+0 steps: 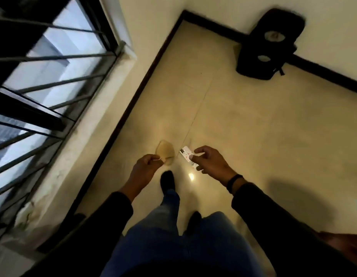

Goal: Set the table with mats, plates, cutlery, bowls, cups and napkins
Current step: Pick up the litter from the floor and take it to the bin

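We are pinching a thin, pale round piece (166,152) — possibly a lid or small mat, too blurred to tell — in our left hand (146,163), while our right hand (208,159) is gripping a small printed packet (187,156). Walking over the floor (253,126), the loose pinch may be risking a drop. No containers or table are showing.

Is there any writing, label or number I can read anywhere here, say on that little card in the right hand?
Small white card pinched in the right hand: dark and red marks, too blurred to read.
Thin translucent piece held by the left hand: no text visible.
Black bag by the wall: no readable label.
Nothing else carries writing.
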Demonstrator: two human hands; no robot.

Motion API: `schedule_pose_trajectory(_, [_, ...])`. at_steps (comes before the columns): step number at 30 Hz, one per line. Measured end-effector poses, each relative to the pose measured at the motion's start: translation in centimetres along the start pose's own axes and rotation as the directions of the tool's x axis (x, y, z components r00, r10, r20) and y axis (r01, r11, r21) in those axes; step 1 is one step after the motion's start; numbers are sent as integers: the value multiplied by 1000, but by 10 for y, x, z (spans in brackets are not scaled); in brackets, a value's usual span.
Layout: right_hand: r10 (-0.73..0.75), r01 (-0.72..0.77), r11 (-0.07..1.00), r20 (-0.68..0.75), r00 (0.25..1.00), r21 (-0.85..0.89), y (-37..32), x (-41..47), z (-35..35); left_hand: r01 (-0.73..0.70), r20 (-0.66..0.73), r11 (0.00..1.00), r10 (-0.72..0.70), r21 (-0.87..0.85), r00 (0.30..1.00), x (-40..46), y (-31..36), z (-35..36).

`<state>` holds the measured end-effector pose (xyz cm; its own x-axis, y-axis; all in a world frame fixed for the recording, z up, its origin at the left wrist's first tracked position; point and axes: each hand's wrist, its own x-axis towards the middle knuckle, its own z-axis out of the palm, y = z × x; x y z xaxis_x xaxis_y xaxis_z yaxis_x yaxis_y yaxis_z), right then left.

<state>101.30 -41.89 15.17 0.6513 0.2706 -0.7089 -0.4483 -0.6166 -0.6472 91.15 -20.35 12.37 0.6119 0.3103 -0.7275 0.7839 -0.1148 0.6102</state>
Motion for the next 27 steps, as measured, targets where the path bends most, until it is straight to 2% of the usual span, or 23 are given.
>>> schedule_pose_trajectory(5, [157, -156, 987, 31, 987, -39, 51, 136, 17, 200, 85, 966, -216, 165, 973, 141, -52, 36])
schedule_pose_trajectory(10, [229, -220, 949, 12, 973, -224, 161, 298, 55, 197, 80, 942, -226, 270, 971, 302, -116, 90])
schedule_pose_trajectory(14, [243, -259, 891, -89, 966, -372, 257, 408, 76, 264, -48, 928, -261, 263, 964, 425, -195, 133])
schedule_pose_trajectory(17, [253, -313, 861, -197, 947, -402, 312, 466, 87, 391, -288, 905, -333, 171, 898, 484, -243, 154])
schedule_pose_trajectory(19, [289, -353, 831, -210, 934, -429, 343, 494, 98, 454, -358, 883, -389, 116, 849, 511, -266, 169])
schedule_pose_trajectory(20, [301, -365, 812, -210, 930, -455, 355, 504, 105, 466, -348, 879, -406, 106, 845, 522, -277, 175])
schedule_pose_trajectory(22, [316, -381, 783, -212, 925, -492, 379, 524, 125, 449, -312, 884, -393, 130, 865, 540, -301, 188])
schedule_pose_trajectory(25, [327, -430, 752, -283, 902, -500, 401, 540, 155, 345, -322, 915, -269, 209, 908, 555, -327, 201])
schedule_pose_trajectory(27, [342, -445, 768, -293, 893, -460, 411, 548, 165, 326, -308, 909, -241, 261, 920, 562, -334, 206])
